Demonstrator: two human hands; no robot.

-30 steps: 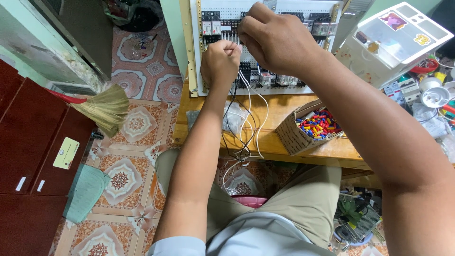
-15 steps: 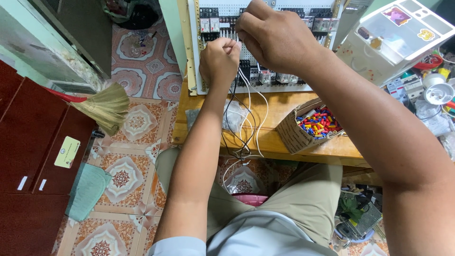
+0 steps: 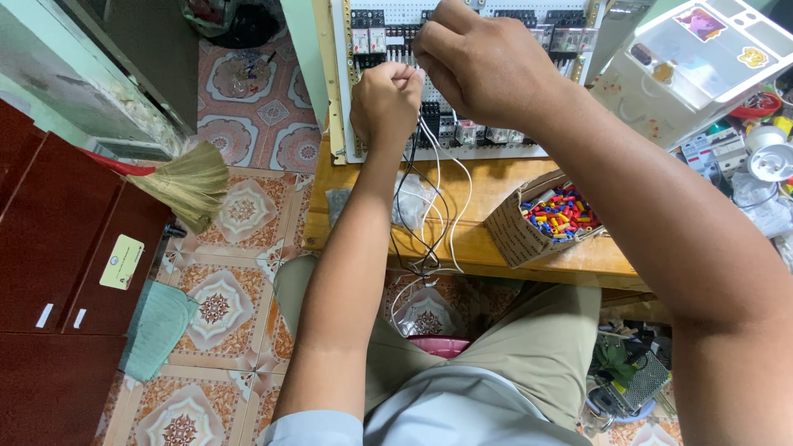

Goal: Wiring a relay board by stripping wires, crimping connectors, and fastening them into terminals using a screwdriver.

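Note:
My left hand [image 3: 385, 103] is closed in a fist around thin white and black wires [image 3: 438, 206] that hang down over the wooden bench [image 3: 496, 248]. Just to its right, my right hand [image 3: 487, 70] has its fingers pinched together against the white perforated electrical panel [image 3: 343, 91], which carries rows of black relays and terminal blocks. What the right fingertips hold is hidden behind the hand. The wires loop down past the bench edge toward my lap.
A cardboard box of small coloured connectors [image 3: 555, 216] sits on the bench at the right. A white plastic case [image 3: 702, 58] and cluttered parts lie further right. A straw broom [image 3: 178, 182], red-brown cabinet [image 3: 58, 248] and green cloth [image 3: 157, 326] are on the patterned tile floor at left.
Both hands have stayed at the panel, shifting only slightly; the view has tilted a little. The wires hang as before.

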